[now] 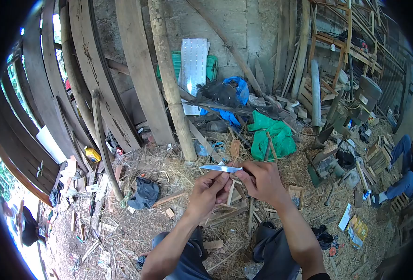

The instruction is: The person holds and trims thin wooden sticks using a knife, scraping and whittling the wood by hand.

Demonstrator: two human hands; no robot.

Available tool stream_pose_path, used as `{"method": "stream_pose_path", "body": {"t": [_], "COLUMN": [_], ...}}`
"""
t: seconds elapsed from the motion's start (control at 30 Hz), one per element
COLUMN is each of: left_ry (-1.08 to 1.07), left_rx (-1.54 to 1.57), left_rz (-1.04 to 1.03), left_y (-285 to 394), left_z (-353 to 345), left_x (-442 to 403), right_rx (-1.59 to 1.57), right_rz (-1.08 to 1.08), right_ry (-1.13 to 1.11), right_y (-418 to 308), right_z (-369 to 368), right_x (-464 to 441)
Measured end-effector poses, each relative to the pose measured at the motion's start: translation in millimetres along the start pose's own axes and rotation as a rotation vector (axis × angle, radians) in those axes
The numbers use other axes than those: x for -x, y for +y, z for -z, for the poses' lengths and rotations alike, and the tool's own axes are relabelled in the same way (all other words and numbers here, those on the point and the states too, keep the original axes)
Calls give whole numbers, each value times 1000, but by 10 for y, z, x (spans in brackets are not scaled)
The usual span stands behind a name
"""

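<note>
A short knife with a shiny blade [220, 168] is held out in front of me, its tip toward the left. My right hand [260, 180] is closed around its handle end. Just left of it, my left hand [210, 192] is closed beneath the blade, its fingers and thumb pinched on a thin strip of wood [231, 192] that slants below the blade. The two hands are close together, and the knife lies over the left fingertips.
Wood scraps and shavings cover the ground. A black bag [144, 192] lies to the left, a green bag [272, 135] ahead. Upright poles and planks [143, 70] stand at the back left. Another person [405, 161] sits at the far right; someone else [27, 224] is at the far left.
</note>
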State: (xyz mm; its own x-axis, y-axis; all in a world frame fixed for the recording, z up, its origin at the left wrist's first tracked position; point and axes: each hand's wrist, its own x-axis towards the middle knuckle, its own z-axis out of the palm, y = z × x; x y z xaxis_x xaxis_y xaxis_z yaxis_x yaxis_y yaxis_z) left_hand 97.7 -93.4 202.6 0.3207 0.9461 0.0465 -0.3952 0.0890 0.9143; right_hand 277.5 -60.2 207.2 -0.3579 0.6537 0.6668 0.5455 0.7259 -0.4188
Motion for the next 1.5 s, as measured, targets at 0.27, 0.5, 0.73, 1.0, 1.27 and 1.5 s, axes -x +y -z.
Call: {"method": "stream_pose_path", "body": {"t": [0.27,0.5,0.73,1.0,1.27,1.5], "left_ry": [2,-7,29,51,28,-5], "left_rx": [86,153,138,171,143,113], "left_rz": [22,55,19,74,33,80], "left_y": [7,-22,-51,-5,-14,74], "left_z": [-21,-17,-27,-68,-67,-51], "left_x": [21,1,18,14,9,75], "right_rx": [137,86,124,32,91,189], "right_rz": [-90,120,-144,-27,82,-82], "right_ry": [48,26,55,19,-31,92], "right_y": [223,53,277,139,64,387], "right_z": [104,6,67,48,33,148], "right_x": [1,32,-24,31,-12,-37]}}
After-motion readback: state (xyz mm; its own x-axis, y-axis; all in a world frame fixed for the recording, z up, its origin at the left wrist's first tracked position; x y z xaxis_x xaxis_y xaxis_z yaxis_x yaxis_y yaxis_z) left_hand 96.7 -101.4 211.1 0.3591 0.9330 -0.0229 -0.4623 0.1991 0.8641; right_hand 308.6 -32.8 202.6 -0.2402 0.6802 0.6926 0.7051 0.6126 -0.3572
